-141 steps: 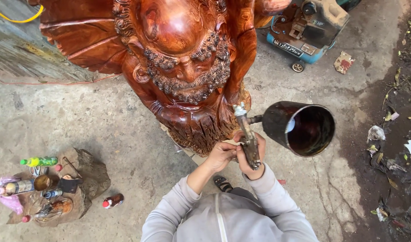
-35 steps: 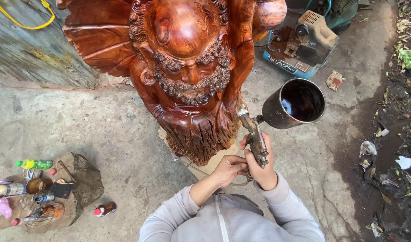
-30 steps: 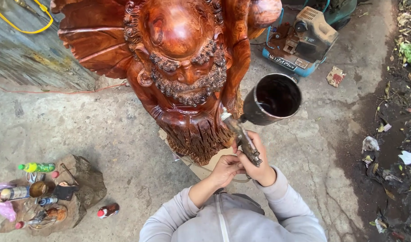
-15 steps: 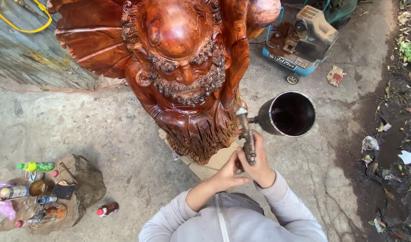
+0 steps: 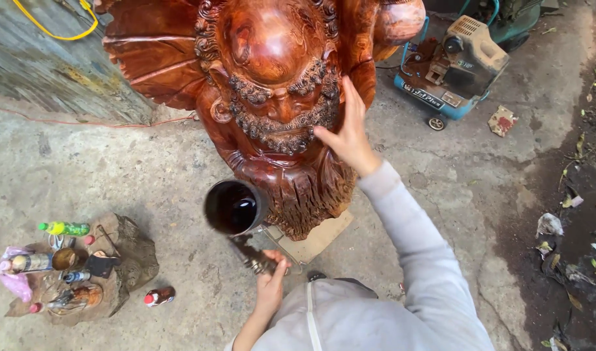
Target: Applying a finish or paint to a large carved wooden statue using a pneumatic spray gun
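Note:
A large glossy reddish-brown wooden statue [image 5: 272,97] of a bearded figure stands on a cardboard sheet [image 5: 320,237]. My right hand [image 5: 350,133] reaches up with fingers spread and rests flat on the right side of the carved beard. My left hand [image 5: 268,283] grips the handle of a spray gun [image 5: 249,253], held low in front of the statue's base. The gun's dark open cup [image 5: 234,207] holds dark liquid and points toward me.
A blue wheeled air compressor [image 5: 454,65] sits at the back right. At lower left a stump [image 5: 126,260] carries bottles, cans and small tools, with a small red can [image 5: 158,297] beside it. Litter and dirt line the right edge. A yellow cord [image 5: 51,26] runs at top left.
Both hands held the spray gun at the statue's right side. Now only my left hand holds it, swung down to the left, and my right hand has gone up onto the statue's beard.

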